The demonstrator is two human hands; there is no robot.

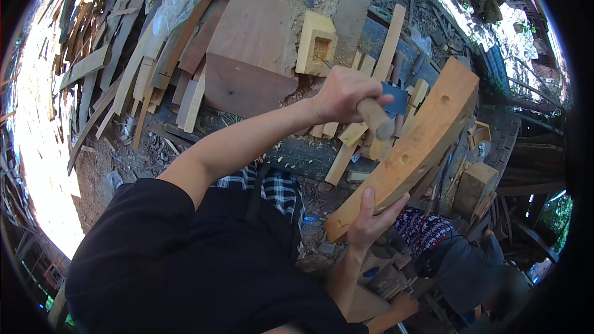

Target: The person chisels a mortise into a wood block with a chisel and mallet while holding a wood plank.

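Note:
My left hand (349, 96) is closed around the round wooden handle (376, 120) of a chisel. A thin metal shaft runs from the fist toward a pale yellow wooden block (305, 46) with a squarish hollow; whether the tip touches the wood I cannot tell. My right hand (374, 219) grips the near end of a thick, slightly curved piece of timber (408, 145) with several round dents. The thumb lies over its top face and the fingers go round its far side. The timber slants up to the right, beside the chisel handle.
A big brown wooden block (247, 52) stands left of the hollowed one, with chips around. Wood strips (148, 62) are piled at the left, shorter offcuts (352, 133) lie under my left hand. A blue flat piece (396, 100) shows behind it. A co-worker (464, 260) crouches lower right.

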